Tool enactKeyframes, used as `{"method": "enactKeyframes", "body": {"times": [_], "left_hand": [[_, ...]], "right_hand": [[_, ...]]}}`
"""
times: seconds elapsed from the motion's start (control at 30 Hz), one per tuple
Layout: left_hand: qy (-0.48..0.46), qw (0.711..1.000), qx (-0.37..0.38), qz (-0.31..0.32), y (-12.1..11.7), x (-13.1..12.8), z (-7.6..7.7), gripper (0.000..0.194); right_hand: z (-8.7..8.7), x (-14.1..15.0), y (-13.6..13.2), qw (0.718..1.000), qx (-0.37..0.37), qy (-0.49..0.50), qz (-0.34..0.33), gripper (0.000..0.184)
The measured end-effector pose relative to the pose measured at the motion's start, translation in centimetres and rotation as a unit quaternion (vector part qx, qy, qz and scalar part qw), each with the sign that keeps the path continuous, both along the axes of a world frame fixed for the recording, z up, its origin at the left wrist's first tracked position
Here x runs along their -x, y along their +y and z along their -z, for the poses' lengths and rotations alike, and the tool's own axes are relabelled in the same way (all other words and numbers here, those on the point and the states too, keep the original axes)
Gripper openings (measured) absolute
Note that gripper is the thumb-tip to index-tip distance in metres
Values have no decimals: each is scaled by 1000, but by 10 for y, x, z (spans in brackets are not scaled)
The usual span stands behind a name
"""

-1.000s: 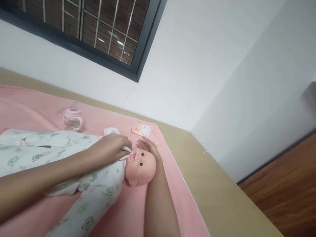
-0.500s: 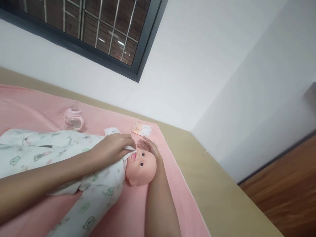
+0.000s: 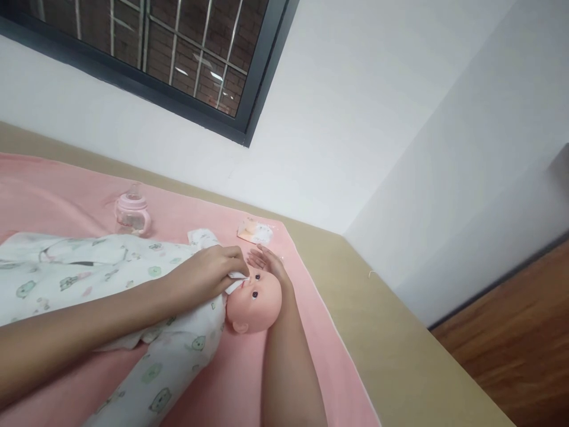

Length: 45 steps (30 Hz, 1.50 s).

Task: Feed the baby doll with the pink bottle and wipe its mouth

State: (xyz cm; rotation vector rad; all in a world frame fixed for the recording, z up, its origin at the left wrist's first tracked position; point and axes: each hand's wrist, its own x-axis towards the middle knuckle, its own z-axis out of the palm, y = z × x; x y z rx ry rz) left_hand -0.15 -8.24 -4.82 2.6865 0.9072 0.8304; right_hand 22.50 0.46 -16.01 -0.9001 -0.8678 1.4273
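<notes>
Nearest, a patterned sleeve (image 3: 153, 376) of the doll's white outfit (image 3: 57, 276) stretches toward the lower edge of the view, resting on a pink cloth (image 3: 222, 385). Beside it, the right forearm (image 3: 288, 356) comes up from the bottom of the view and runs along the crown of the doll's head (image 3: 258, 308). The doll lies on its back on the pink cloth, face up, its head toward the right and its body reaching to the left edge.

The left hand (image 3: 217, 270) comes across the doll's torso, palm down, and pinches a white wipe (image 3: 239, 276) between thumb and fingers, pressing it against the doll's mouth area. The right hand (image 3: 267, 262) is open and grips nothing, its fingers loosely curved just beyond the head.

Farther off, a small orange-and-white packet (image 3: 255, 231) lies flat near the cloth's corner. A pink baby bottle (image 3: 132, 214) with handles stands to the left, beyond the outfit. The bare wood-toned counter (image 3: 355, 308) borders the cloth, with a white wall (image 3: 311, 160) behind it and a dark-framed, barred window (image 3: 186, 59) above.
</notes>
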Motion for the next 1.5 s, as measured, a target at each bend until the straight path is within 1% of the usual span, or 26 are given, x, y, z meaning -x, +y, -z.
{"method": "enactKeyframes", "body": {"times": [0.1, 0.2, 0.33, 0.4, 0.47, 0.6, 0.67, 0.73, 0.87, 1.07, 1.23, 1.4, 1.5], "left_hand": [[16, 1000, -18, 3, 1, 0, 3, 30], [30, 999, -30, -9, 1, 0, 3, 32], [49, 998, -30, -19, 0, 0, 0, 34], [41, 999, -28, -22, 1, 1, -2, 33], [18, 1000, -11, -20, 3, 4, -5, 32], [-23, 997, 72, 19, 6, 14, -14, 23], [-16, 994, 104, 34, 7, 18, -18, 21], [5, 992, 122, 34, 7, 19, -19, 20], [39, 990, 133, 22, 7, 17, -16, 17], [55, 993, 106, -7, 8, 14, -10, 16], [63, 995, 71, -24, 10, 15, -9, 19], [66, 997, 39, -28, 11, 14, -5, 21], [51, 998, -2, -27, 13, 11, -1, 22]], "right_hand": [[0, 0, 0, 1000, 2, 5, -5, 37], [-1, 1, 0, 1000, 1, 7, -7, 37], [-1, 1, 0, 1000, 2, 6, -4, 39], [-2, 1, -1, 1000, 0, 6, -5, 39], [-2, 1, -1, 1000, -2, 4, -5, 39], [-2, 0, 2, 1000, 14, 0, -7, 36], [-2, -1, 4, 1000, 24, -1, -11, 33], [-2, -1, 5, 999, 31, -3, -13, 32], [-4, 0, 3, 999, 32, -10, -9, 34], [-7, 1, -2, 1000, 23, -17, -11, 35], [-6, 1, 1, 1000, 24, -12, -8, 36], [-5, 2, 2, 1000, 27, -10, -7, 33], [-6, 3, -1, 1000, 17, -6, -3, 32]]}}
